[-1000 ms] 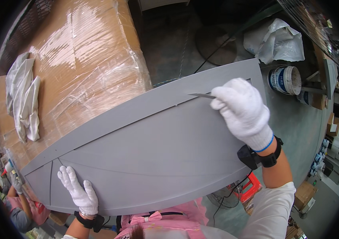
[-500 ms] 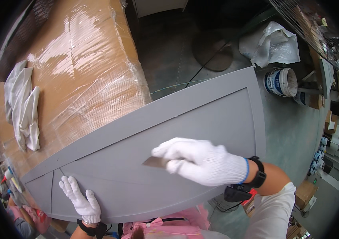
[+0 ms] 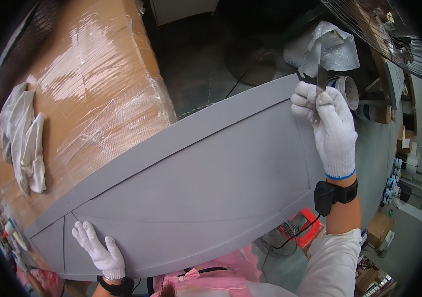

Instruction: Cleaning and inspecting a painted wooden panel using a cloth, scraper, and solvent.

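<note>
A large grey panel (image 3: pixel 196 163) with a raised border and grooves lies in front of me. My left hand (image 3: pixel 101 252), in a white knit glove, rests flat on its near left part with the fingers stretched out. My right hand (image 3: pixel 332 131), gloved the same way, is raised at the panel's far right corner. Its fingers pinch a thin flat metal scraper (image 3: pixel 322 78), whose blade points up and away. The lower part of the scraper is hidden in the fingers. A faint curved line runs across the panel's surface.
A big cardboard box (image 3: pixel 107 54) wrapped in clear film adjoins the panel at the far left, with crumpled white cloth (image 3: pixel 20 136) on it. Beyond the right corner are a plastic bag (image 3: pixel 332 47) and a bucket (image 3: pixel 350 93). A red object (image 3: pixel 311 228) and cables lie below the near right edge.
My right hand has moved from above the middle of the panel to its far right corner, turning the scraper's blade from leftward to upward. My left hand stays on the panel.
</note>
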`<state>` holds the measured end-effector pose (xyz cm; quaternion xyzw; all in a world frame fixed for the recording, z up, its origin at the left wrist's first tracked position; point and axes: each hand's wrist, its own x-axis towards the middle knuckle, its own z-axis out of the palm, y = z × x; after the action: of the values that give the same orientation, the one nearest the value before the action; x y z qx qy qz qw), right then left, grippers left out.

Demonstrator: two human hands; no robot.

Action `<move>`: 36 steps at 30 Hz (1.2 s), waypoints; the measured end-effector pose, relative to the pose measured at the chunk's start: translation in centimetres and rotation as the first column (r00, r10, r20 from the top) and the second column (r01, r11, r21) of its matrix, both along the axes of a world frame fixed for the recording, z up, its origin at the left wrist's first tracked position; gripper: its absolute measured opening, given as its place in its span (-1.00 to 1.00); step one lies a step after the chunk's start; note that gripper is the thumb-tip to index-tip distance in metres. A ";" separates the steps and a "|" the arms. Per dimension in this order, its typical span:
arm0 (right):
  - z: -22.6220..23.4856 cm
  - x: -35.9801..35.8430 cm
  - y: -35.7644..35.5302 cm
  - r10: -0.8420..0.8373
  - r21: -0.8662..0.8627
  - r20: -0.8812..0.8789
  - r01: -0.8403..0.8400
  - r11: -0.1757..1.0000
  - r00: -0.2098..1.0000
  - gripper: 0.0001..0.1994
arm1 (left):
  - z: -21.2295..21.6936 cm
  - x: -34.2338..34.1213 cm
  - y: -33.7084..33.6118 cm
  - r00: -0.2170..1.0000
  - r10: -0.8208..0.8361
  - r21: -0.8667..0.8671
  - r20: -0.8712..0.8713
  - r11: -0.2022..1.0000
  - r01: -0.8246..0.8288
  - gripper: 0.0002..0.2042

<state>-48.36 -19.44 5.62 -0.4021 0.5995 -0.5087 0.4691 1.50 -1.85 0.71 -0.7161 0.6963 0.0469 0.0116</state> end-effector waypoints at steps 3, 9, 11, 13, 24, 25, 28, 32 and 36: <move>0.2 -1.5 1.8 -0.075 0.033 -0.003 0.075 0.997 0.997 -0.73 | 0.0 -0.2 0.0 1.000 0.007 -0.012 0.020 1.000 -0.006 -0.42; 0.2 -3.3 5.9 -0.174 0.097 0.031 0.170 0.981 0.984 -0.76 | -0.4 0.1 0.0 1.000 -0.004 -0.028 0.022 1.000 0.005 -0.42; -0.1 -3.6 6.8 -0.220 0.124 0.035 0.214 0.969 0.975 -0.76 | -0.5 -0.1 0.0 0.999 -0.008 -0.035 0.033 0.999 0.009 -0.44; -0.1 -3.7 7.2 -0.235 0.133 0.031 0.229 0.964 0.972 -0.76 | -0.3 -0.2 0.4 0.999 0.015 -0.024 0.045 1.000 -0.014 -0.44; -0.3 -5.8 11.1 -0.337 0.223 0.045 0.319 0.921 0.941 -0.77 | -1.6 1.1 1.1 0.998 -0.016 -0.063 0.061 0.998 0.019 -0.44; -0.5 -6.1 11.8 -0.360 0.225 0.063 0.338 0.914 0.931 -0.77 | -1.6 1.2 0.6 0.998 -0.022 -0.069 0.060 0.997 0.026 -0.45; -1.5 -7.2 14.0 -0.421 0.192 0.125 0.395 0.898 0.898 -0.79 | -2.1 1.4 -0.5 0.997 -0.049 -0.067 0.052 0.996 0.052 -0.45; -2.2 -7.6 14.9 -0.445 0.181 0.130 0.420 0.889 0.886 -0.79 | -2.0 2.1 1.1 0.998 -0.059 -0.081 0.036 0.995 0.062 -0.45; -2.1 -7.8 17.0 -0.528 0.205 0.160 0.495 0.844 0.834 -0.79 | -1.7 0.5 0.1 0.998 -0.054 -0.078 0.042 0.995 0.057 -0.46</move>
<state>-56.16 -2.42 3.55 -0.1328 0.6700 -0.6072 0.4060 2.02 -1.77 -0.95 -0.6971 0.7170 0.0048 -0.0015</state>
